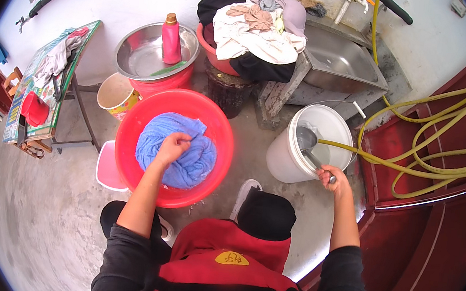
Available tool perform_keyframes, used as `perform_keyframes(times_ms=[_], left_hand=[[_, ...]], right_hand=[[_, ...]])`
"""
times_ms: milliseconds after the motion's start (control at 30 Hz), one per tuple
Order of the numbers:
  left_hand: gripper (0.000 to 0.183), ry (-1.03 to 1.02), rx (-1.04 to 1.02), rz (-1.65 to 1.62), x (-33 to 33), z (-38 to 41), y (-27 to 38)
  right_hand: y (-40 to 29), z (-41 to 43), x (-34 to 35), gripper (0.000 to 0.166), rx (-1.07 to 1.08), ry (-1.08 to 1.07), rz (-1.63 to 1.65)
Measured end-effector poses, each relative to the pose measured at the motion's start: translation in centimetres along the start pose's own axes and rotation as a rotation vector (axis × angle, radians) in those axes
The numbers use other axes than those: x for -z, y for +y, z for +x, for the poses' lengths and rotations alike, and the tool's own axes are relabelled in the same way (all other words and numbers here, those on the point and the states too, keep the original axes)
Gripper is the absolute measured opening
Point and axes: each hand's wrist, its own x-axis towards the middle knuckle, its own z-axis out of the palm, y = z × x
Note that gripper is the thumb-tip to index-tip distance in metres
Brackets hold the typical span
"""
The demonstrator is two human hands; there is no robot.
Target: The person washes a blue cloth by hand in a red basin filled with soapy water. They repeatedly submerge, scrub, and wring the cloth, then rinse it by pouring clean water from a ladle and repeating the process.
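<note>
My left hand [173, 148] is over a blue towel [196, 165], its fingers curled; whether it pinches the cloth is unclear. The towel lies bunched in a round red plastic basin [221, 144] on the floor. On the right, my right hand [332, 178] is closed around the handle of a metal ladle [306, 139]. The ladle's bowl is inside a white plastic bucket [282, 156], over what looks like water. A yellow hose [345, 147] reaches over the bucket's rim, its end close to the ladle.
Behind the basin, a steel bowl [133, 54] holds a pink bottle [170, 41]. Clothes [245, 39] overflow a red tub beside a steel sink [342, 59]. A small table [31, 62] bears a red mug [35, 109]. A patterned bucket [116, 93] and a pink-and-white container [110, 168] flank the basin. Hose coils hang right.
</note>
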Motion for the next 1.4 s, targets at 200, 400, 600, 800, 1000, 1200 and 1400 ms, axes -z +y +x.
perform_keyframes(times_ms=[200,400,600,800,1000,1200,1400], left_hand=[[0.023,-0.022,0.481,-1.032,-0.4,1.7,-3.2],[0.025,0.148,0.613,-1.287,-0.9,4.5,-6.1],[0.022,0.161,0.71,-1.452,-0.7,6.3,-8.3],[0.023,0.104,0.867,-1.497,-0.7,7.5,-7.5],[0.024,0.06,0.923,-1.443,-0.1,7.6,-7.1],[0.024,0.047,0.864,-1.514,-0.9,8.8,-9.9],[0.022,-0.217,0.523,-1.645,-0.4,6.3,-7.3]], right_hand=[[2.6,-4.5,0.9,0.029,0.153,-0.157,0.243],[4.1,-10.3,-0.9,0.027,0.409,-0.147,0.037],[5.2,-16.4,-5.0,0.033,0.489,-0.165,-0.182],[8.0,-20.8,-10.8,0.048,0.433,-0.308,-0.218],[10.4,-20.0,-16.9,0.055,0.222,-0.432,-0.256],[12.7,-17.0,-22.8,0.053,0.099,-0.454,-0.531],[14.2,-14.3,-25.4,0.052,0.081,-0.343,-0.84]])
